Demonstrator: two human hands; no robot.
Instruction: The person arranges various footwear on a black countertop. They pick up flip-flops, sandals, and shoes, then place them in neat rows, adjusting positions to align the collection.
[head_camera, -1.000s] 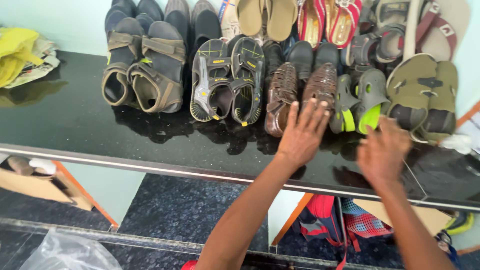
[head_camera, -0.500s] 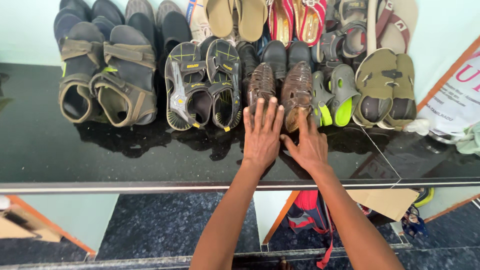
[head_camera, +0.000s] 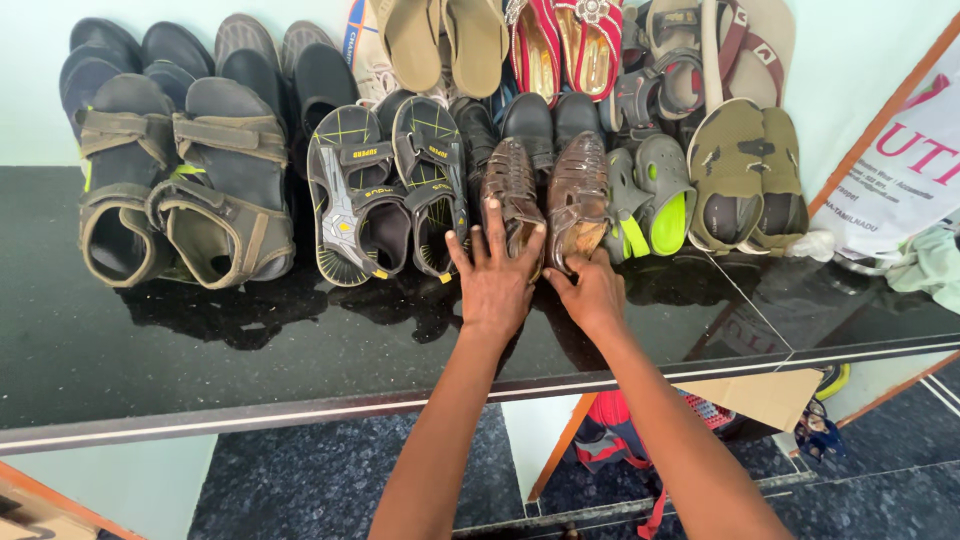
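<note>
A pair of brown woven leather sandals stands in a row of footwear on a black stone shelf. My left hand lies flat with fingers spread over the heel of the left brown sandal. My right hand is beside it, its fingertips curled against the heel of the right brown sandal. The two hands almost touch each other.
Left of the brown pair stand black-and-yellow strap sandals and olive strap sandals. Right of it are grey-green clogs and camouflage slip-ons. More footwear leans on the wall behind. A red bag and cardboard sit below.
Both hands came in from the right onto the brown sandals: the left settled flat on the left one, the right reached the heel of the right one. The view shifted right.
</note>
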